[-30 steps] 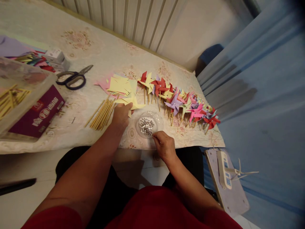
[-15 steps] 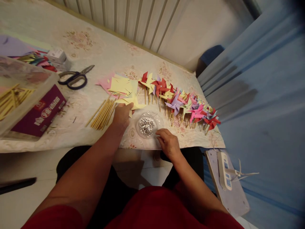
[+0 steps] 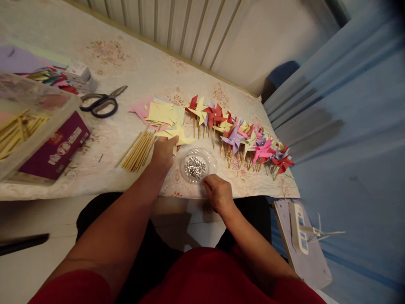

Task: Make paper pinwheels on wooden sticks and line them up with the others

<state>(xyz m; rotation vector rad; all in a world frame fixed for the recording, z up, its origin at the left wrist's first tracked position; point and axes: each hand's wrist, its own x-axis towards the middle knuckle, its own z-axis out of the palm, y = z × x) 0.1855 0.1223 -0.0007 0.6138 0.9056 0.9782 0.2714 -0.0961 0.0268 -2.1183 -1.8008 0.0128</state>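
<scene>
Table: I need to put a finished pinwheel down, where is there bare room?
Bare cloth lies behind the scissors and paper squares toward the wall, and between the purple box and sticks. Crowded: the pinwheel row and pin dish.

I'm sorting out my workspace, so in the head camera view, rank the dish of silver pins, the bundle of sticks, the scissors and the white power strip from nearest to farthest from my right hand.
From the right hand:
1. Dish of silver pins, just above the fingertips.
2. Bundle of sticks, left, past the left hand.
3. White power strip, right, below the table edge; close to the sticks in distance, so that order is unsure.
4. Scissors, far upper left.
</scene>
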